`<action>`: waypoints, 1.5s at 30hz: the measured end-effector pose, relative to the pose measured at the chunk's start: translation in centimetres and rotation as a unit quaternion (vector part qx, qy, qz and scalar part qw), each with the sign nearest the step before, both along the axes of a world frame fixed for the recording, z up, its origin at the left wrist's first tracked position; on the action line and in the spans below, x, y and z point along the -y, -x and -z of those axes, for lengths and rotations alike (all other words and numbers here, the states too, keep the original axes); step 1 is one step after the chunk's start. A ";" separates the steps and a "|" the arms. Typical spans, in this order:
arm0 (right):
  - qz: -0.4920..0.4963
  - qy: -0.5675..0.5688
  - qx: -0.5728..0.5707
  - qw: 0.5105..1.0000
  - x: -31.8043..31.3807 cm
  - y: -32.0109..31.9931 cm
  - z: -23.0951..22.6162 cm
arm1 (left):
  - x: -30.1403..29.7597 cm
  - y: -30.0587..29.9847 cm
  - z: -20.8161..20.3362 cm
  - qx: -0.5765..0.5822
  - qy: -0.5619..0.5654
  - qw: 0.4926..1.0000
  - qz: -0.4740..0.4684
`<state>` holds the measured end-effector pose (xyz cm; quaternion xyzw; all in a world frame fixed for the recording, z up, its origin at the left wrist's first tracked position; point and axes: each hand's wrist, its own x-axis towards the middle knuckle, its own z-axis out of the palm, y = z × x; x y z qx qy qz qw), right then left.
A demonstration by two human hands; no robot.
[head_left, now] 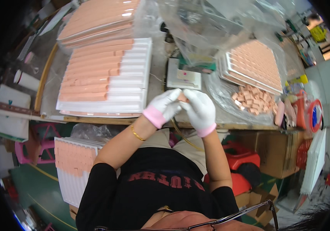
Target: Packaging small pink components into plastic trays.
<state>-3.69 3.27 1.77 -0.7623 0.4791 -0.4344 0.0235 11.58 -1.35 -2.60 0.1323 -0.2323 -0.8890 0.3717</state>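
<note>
I wear white gloves with pink cuffs on both hands. Between my fingertips is a small peach-coloured block (pixel 182 97), mostly covered by the gloves. My left hand (pixel 165 106) pinches it from one side, and my right hand (pixel 201 109) closes on it from the other. Just beyond the hands sits a small flat device with a pale top (pixel 188 79). To the left lies a white grooved tray (pixel 138 73), partly filled with rows of peach pieces (pixel 89 73). A loose heap of similar peach blocks (pixel 254 99) rests on plastic at the right.
Stacked trays of peach pieces (pixel 253 63) stand behind the heap, and another stack (pixel 99 19) is at the far left. Clear plastic sheeting (pixel 226 27) hangs over the back. Below the wooden table edge (pixel 126 121) are another tray (pixel 70 184) and a red stool (pixel 244 158).
</note>
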 end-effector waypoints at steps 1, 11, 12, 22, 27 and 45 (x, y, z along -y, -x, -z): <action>0.002 0.010 0.025 1.000 0.1 0.3 0.6 | 0.0 0.6 0.3 -0.043 -0.048 0.998 0.005; 0.123 -0.060 0.088 0.987 4.1 0.9 3.6 | 1.7 -4.3 -0.4 0.240 0.118 0.962 0.050; 0.164 -0.089 0.069 0.980 5.0 1.9 3.3 | 2.9 -5.2 -2.0 0.366 0.293 0.882 -0.033; 0.172 -0.201 0.053 0.963 8.7 3.6 4.3 | 16.6 -16.9 -5.1 0.729 0.538 0.383 -0.180; 0.189 -0.077 0.002 0.979 5.9 5.5 5.0 | 16.7 -15.6 -5.5 0.724 0.619 0.292 -0.086; 0.410 -0.388 -0.293 0.772 2.8 15.7 2.9 | 19.5 -16.2 -5.7 0.746 0.622 0.236 -0.015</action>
